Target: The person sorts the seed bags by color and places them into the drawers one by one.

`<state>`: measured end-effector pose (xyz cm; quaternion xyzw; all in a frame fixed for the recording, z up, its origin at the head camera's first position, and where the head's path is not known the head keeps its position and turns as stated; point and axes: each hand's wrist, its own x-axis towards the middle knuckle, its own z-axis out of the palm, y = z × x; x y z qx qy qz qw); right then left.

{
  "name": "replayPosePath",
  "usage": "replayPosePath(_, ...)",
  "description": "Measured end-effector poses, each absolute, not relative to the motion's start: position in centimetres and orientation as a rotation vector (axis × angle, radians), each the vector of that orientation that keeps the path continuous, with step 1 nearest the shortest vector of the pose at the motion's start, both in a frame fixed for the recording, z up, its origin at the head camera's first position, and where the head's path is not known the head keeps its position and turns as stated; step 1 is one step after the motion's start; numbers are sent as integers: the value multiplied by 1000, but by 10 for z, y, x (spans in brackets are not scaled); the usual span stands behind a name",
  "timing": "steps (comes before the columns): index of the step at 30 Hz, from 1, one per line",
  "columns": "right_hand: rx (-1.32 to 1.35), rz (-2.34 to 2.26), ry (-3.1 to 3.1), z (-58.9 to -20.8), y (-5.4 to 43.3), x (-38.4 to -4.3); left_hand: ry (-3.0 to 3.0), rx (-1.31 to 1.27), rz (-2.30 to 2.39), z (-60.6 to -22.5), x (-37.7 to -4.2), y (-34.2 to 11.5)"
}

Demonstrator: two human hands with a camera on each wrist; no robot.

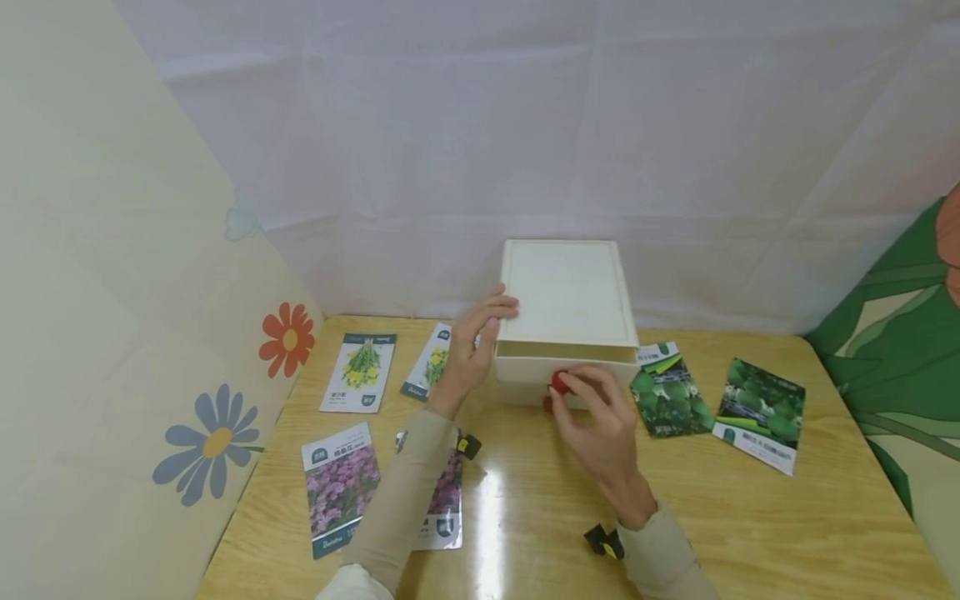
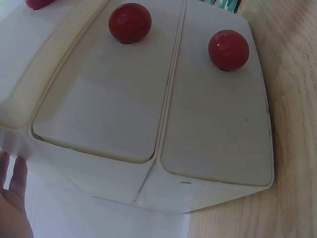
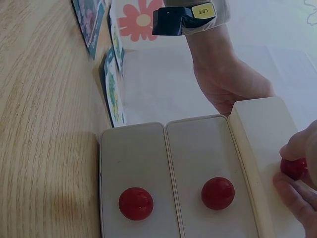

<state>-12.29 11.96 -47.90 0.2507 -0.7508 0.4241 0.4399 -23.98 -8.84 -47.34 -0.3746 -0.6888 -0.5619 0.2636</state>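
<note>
- Set over a wood table (image 1: 810,517), spread beneath both hands.
- Centered on a white box (image 1: 566,287), touched by the left hand and directly ahead of the right.
- Shown partly out, just ahead of the right fingertips: the top drawer (image 3: 267,134), forward of those below. Done only in part, by the look of it; impossible to tell from this moment whether bound outward or inward.
- Seated flush, lower than the right hand: the middle drawer (image 3: 198,146) and bottom drawer (image 3: 131,153), apparently shut and untouched.
- Resting the left hand (image 1: 474,346) on the box's left side near its top, fingers loose and fairly straight, gripping nothing.
- Pinching the top knob (image 1: 560,382) between thumb and fingers of the right hand (image 1: 600,421).
- Flanked, left of the left hand, by a yellow packet (image 1: 358,372) and a purple packet (image 1: 341,492); beyond the right hand, off to its right, by a green packet (image 1: 761,417). Judged to play no part so far.
- Lined up below the pinched one, free of any finger: the middle knob (image 3: 218,193) and bottom knob (image 3: 136,203).
</note>
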Motion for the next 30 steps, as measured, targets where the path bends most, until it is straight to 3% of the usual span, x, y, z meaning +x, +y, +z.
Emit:
replayPosePath(12,614,1031,-1892,-478,119,-117,-1858,-983,-1559,-468,-235,-85)
replayPosePath(22,636,1022,-1875,-477,119,-114,-1857,-988,-1579,-438,-216,-84)
replayPosePath(30,637,1008,-1878,-479,120,-111,-1841,-1006,-1543,-442,-218,-84)
